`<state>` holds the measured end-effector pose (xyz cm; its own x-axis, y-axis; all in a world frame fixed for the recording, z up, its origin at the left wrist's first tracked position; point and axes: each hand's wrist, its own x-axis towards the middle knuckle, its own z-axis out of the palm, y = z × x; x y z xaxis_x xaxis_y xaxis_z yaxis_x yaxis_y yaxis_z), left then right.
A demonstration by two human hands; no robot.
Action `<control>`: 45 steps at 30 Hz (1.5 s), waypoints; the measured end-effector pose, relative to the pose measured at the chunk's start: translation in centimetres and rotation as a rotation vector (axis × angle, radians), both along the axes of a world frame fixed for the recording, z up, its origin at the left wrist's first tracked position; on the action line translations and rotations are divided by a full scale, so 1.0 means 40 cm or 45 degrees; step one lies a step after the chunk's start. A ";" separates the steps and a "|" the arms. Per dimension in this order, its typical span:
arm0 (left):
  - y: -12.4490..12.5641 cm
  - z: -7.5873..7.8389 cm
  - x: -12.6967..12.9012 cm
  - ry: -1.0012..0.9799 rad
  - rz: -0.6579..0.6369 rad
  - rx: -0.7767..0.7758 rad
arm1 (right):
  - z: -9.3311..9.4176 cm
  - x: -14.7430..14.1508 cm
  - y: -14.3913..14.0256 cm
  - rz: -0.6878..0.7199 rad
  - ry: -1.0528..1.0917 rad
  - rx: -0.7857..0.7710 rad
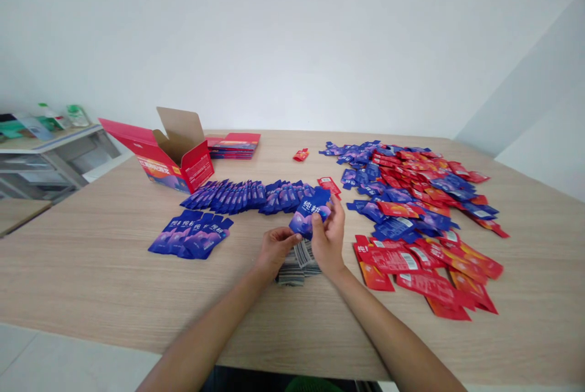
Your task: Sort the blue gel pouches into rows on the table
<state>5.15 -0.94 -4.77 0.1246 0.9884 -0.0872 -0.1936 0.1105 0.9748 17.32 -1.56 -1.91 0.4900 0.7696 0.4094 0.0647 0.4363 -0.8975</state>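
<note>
Both my hands are at the middle of the table, holding a blue sachet (309,214) with white lettering and a purple pattern. My right hand (329,239) grips its right side, thumb across the front. At the sachet's lower left corner, my left hand (276,250) is closed in a pinch. Beneath the hands lie grey and black striped pieces (292,271), partly hidden; what they are I cannot make out. Just behind the held sachet runs a long overlapping row of blue sachets (242,197). A smaller fan of blue sachets (192,235) lies to the left.
An open red carton (198,166) stands at the back left, beside a stack of flat red boxes (237,143). Mixed red and blue sachets (402,185) are heaped on the right, with red sachets (429,270) nearer me. A side shelf (50,142) stands at far left.
</note>
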 end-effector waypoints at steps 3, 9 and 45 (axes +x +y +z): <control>0.004 -0.011 -0.004 -0.057 -0.009 -0.019 | 0.000 0.001 0.002 0.024 0.041 -0.080; 0.001 -0.010 -0.003 0.069 -0.063 0.078 | 0.012 0.025 0.019 0.105 0.052 -0.115; 0.022 -0.004 -0.043 0.656 -0.020 0.867 | 0.031 0.120 0.067 1.292 1.289 -0.128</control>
<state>3.45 -0.06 -4.93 0.2466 0.8442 0.4760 0.2890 -0.5329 0.7953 22.14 1.13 -0.68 -0.2358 0.9606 0.1473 -0.9033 -0.1607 -0.3979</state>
